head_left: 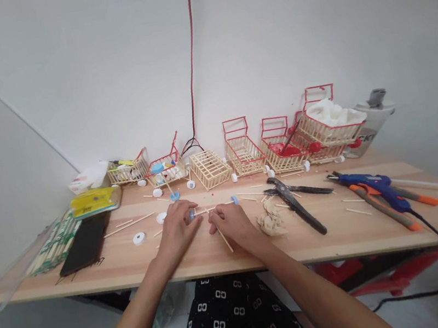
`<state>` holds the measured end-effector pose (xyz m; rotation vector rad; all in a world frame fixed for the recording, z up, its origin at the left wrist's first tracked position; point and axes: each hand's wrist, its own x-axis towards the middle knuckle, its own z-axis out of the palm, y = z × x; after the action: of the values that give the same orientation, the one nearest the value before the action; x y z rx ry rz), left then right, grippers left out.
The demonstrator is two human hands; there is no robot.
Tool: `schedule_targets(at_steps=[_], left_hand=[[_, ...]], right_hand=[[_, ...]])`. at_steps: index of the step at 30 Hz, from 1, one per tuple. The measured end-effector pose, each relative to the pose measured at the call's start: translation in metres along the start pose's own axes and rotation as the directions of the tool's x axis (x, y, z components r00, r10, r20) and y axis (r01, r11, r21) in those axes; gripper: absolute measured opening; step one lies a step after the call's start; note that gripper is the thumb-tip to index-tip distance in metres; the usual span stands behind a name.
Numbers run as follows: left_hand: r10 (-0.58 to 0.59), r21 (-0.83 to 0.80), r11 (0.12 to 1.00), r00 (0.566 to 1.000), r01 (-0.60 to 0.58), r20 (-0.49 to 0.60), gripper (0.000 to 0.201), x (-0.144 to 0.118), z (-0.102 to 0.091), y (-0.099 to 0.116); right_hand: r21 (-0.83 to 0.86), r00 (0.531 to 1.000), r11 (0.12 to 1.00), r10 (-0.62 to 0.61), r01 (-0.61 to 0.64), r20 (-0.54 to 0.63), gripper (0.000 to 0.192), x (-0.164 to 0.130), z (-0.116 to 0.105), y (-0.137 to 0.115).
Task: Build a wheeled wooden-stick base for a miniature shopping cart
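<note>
Stick and blue cap between both hands

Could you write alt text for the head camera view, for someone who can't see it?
Two bare hands, left hand and right hand, meet over thin wooden sticks on a wooden table. Small stick carts line the wall; pliers and a blue glue gun lie right.

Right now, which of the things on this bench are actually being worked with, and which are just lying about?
In use:
left hand pinching a small blue cap
right hand holding a thin wooden stick

Lying about:
black pliers
blue glue gun
finished stick baskets
loose white caps
yellow packet
black phone
</note>
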<state>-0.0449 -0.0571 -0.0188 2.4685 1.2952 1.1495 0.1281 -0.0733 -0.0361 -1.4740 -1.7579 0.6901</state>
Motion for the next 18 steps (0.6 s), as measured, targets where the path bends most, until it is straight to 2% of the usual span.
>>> schedule_targets(at_steps=[7, 18], left_hand=[[0.011, 0.012, 1.000, 0.999, -0.011, 0.049, 0.007, 0.0033, 0.0046, -0.0015], [-0.008, -0.017, 1.000, 1.000, 0.008, 0.010, 0.010, 0.0038, 0.0087, -0.0018]], right_hand=[[-0.018, 1.000, 1.000, 0.022, -0.022, -0.006, 0.025, -0.0016, -0.0003, -0.0034], [-0.073, 0.998, 0.995, 0.070, -0.070, -0.001, 0.027, -0.0024, 0.0016, -0.0078]])
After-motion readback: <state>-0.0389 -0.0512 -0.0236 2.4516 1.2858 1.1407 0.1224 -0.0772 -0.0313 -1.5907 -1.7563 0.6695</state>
